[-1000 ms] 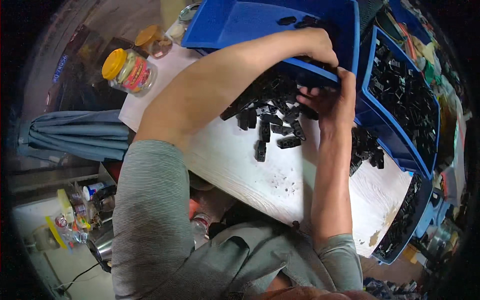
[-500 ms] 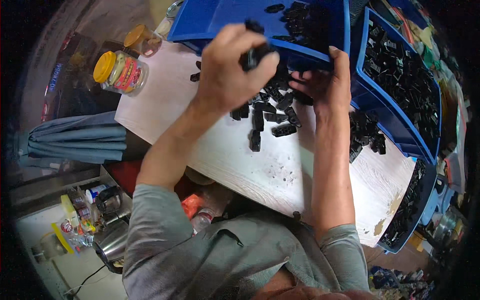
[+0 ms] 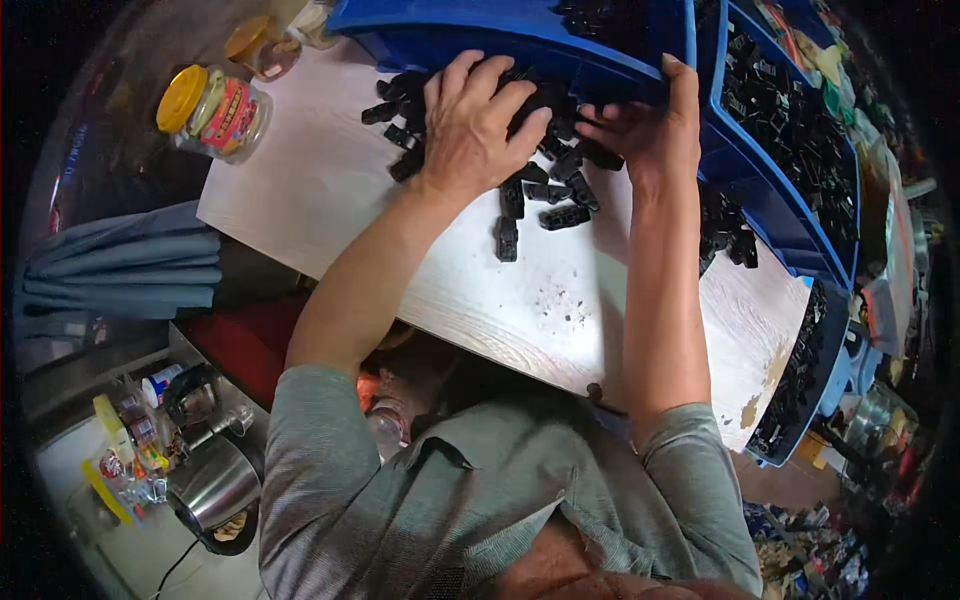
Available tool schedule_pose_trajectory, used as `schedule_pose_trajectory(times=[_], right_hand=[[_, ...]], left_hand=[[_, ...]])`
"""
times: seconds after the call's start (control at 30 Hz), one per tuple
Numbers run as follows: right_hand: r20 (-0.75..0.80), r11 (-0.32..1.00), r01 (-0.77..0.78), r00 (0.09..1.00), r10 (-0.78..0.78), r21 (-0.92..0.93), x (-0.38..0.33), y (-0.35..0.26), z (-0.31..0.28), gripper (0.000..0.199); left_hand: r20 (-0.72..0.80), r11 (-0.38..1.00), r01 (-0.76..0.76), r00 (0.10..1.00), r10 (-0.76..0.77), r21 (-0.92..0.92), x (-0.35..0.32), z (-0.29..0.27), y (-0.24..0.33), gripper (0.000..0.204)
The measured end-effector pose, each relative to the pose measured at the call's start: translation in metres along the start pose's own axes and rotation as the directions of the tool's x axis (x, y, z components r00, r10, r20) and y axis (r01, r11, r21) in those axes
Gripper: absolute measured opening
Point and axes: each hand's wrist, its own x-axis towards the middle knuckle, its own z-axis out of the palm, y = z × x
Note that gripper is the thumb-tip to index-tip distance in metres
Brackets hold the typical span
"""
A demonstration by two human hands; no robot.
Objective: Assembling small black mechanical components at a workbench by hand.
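Observation:
My left hand (image 3: pixel 470 130) lies palm down on a heap of small black plastic parts (image 3: pixel 405 100), fingers spread over them. Beneath the palm, the parts are hidden. My right hand (image 3: pixel 655 135) is open at the right end of the heap, its fingers stretched toward the parts. Its thumb points up against the front corner of a blue plastic bin (image 3: pixel 450 45) that stands behind the heap. More black parts (image 3: pixel 590 18) lie inside that bin. Several loose ones, such as a black part (image 3: pixel 507 240), are scattered on the white tabletop (image 3: pixel 450 280) between my forearms.
A second blue bin (image 3: pixel 770 195) full of black parts stands at the right, with another pile (image 3: pixel 725 235) before it. Below the table's right edge is a further bin (image 3: pixel 800 390). A yellow-lidded jar (image 3: pixel 225 115) sits at the left. A steel kettle (image 3: pixel 215 485) stands lower left.
My left hand has come down from in front of the bin, where it held black parts, onto the heap, and its fingers have spread. My right hand stays by the bin corner. The view has shifted slightly.

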Motion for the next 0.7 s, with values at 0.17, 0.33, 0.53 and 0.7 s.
schedule_pose_trajectory(times=[0.17, 0.33, 0.53, 0.7], right_hand=[[0.037, 0.999, -0.031, 0.999, 0.032, -0.032, 0.002, -0.006, 0.003, 0.076], [0.008, 0.995, -0.049, 0.999, 0.05, -0.084, 0.001, -0.009, 0.004, 0.076], [0.025, 0.988, -0.073, 0.997, 0.077, -0.134, 0.0, -0.008, -0.001, 0.08], [0.022, 0.974, 0.103, 0.995, -0.101, -0.203, -0.018, 0.001, -0.005, 0.068]], left_hand=[[-0.019, 1.0, 0.001, 1.0, -0.001, -0.019, 0.003, -0.007, 0.002, 0.029], [-0.061, 0.969, 0.027, 0.997, -0.044, -0.246, 0.01, -0.021, 0.006, 0.026], [-0.036, 0.817, 0.223, 0.958, -0.285, -0.531, 0.007, -0.043, 0.014, 0.024], [0.238, 0.496, 0.45, 0.87, -0.432, -0.743, 0.009, -0.048, 0.016, 0.023]])
